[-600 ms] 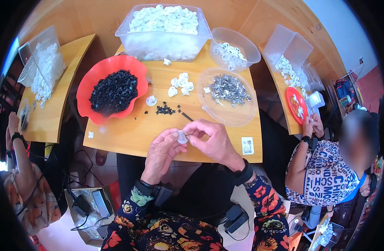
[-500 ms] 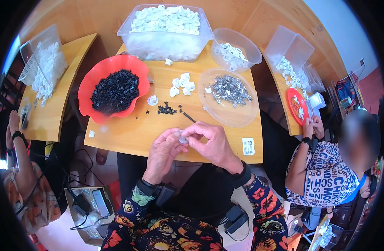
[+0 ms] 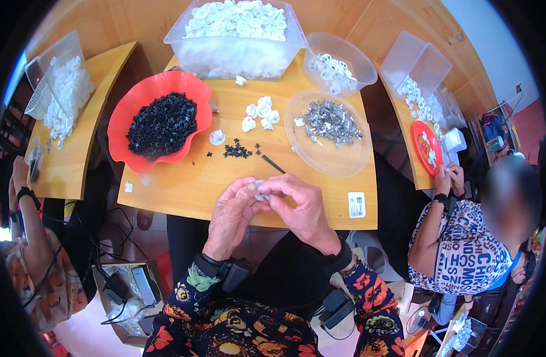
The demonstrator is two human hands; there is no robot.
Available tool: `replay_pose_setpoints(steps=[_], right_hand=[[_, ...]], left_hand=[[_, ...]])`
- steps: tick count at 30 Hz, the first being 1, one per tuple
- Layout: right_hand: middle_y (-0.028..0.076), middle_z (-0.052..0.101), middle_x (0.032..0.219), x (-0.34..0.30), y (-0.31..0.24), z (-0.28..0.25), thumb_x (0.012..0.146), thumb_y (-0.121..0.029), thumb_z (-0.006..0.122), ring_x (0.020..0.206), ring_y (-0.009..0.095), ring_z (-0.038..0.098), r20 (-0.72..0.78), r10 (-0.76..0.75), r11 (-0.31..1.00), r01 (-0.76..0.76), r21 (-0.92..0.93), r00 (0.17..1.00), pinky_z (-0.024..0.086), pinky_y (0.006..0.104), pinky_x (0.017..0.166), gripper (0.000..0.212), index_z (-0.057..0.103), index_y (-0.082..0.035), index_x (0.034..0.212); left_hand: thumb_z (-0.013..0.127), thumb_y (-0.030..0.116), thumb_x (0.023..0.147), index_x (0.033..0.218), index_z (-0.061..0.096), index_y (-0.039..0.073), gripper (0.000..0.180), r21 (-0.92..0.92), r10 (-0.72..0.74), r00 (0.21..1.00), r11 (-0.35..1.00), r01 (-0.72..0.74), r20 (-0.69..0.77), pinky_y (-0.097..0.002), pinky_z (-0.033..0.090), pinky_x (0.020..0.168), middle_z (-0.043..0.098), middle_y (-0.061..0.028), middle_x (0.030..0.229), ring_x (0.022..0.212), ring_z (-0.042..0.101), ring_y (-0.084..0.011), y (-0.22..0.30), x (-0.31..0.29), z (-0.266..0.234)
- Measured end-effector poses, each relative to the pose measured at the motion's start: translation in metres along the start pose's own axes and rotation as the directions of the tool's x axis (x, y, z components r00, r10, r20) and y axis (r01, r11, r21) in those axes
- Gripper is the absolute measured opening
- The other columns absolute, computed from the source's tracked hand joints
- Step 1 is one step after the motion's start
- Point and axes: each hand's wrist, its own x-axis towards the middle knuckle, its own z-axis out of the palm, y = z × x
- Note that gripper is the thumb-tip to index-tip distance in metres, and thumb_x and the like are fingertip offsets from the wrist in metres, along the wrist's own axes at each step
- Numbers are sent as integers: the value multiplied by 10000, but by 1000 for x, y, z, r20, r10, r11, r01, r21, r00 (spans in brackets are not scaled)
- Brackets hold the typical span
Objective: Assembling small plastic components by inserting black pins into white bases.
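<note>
White ring piece (image 3: 260, 191) sat pinched between my left hand (image 3: 230, 211) and right hand (image 3: 301, 205), fingers curled tight on it, over the table's (image 3: 183, 190) near edge, just short of the black bits (image 3: 237, 150).

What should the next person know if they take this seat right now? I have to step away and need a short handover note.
Left hand and right hand pinch one small white part together at the table's near edge.
Supplies: black pieces in the red bowl, metal bits on the clear plate, loose white rings and black bits mid-table.
Done: not visible which parts are finished.
Left: the part in hand looks unfinished.
</note>
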Motion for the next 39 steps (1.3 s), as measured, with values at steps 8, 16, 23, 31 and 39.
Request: replay_pose_setpoints(steps=[8,16,23,31,39], right_hand=[[85,680,866,1,-3,1,815,66,601,787,140,651,-92,90,995,-86,45,992,512,268,739,175,637,6,976],[87,680,839,0,-8,8,835,38,615,764,129,654,-122,102,993,-95,64,987,518,258,705,124,631,17,956],[92,674,820,1,-11,9,824,30,641,738,146,668,-137,139,990,-138,10,981,528,258,654,86,625,16,907],[48,627,788,3,-4,3,814,45,642,690,99,627,-112,207,978,-203,54,972,502,229,607,93,613,10,896],[39,620,792,-1,7,6,825,20,641,664,73,584,-80,163,982,-154,109,983,462,212,574,92,610,3,910]], left_hand=[[526,147,965,1105,551,1,204,6,-8,1000,1000,8,2,-299,519,774,622,-80,998,897,616,-158,1,-1,2],[535,109,955,1105,560,11,181,74,46,999,996,-44,-25,-275,505,776,600,-42,990,912,596,-129,-3,-1,6],[534,105,956,1081,570,15,159,118,89,995,989,-84,-36,-272,497,782,594,-28,983,906,586,-113,-6,-1,5],[535,148,960,1084,566,13,185,97,9,1000,995,-11,18,-279,501,779,609,-46,972,902,594,-124,0,-1,4],[538,184,961,1085,561,7,218,52,-38,999,998,36,32,-291,504,766,622,-74,968,863,607,-151,2,-1,-2]])
